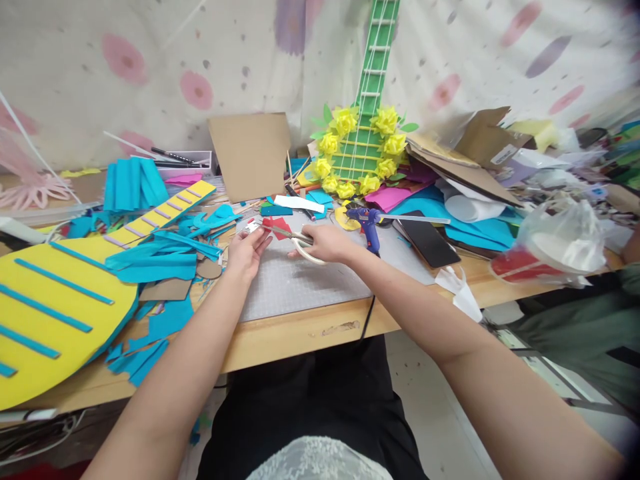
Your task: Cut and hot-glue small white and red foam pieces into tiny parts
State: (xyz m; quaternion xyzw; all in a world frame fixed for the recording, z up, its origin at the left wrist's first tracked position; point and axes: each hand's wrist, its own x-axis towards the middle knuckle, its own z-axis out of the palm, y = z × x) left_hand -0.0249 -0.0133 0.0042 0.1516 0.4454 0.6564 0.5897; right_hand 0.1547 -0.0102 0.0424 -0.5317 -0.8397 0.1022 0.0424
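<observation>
My right hand point(324, 243) is closed round the pale handles of a pair of scissors point(306, 251), whose blades point left toward my other hand. Between the fingertips of my left hand point(245, 251) is a small white and red piece point(253, 225), too small to make out fully. The scissor tips reach the edge of that piece; whether they touch it I cannot tell. Just beyond the blades, a red paper scrap point(278, 227) lies on the grey cutting mat point(320, 291).
A blue glue gun point(369, 223) and a black phone point(429, 241) lie right of the mat. Behind stands a green guitar shape point(371, 93) ringed with yellow flowers. A yellow guitar shape point(60, 287) and blue paper scraps point(155, 263) cover the left. A bagged cup point(545, 247) sits right.
</observation>
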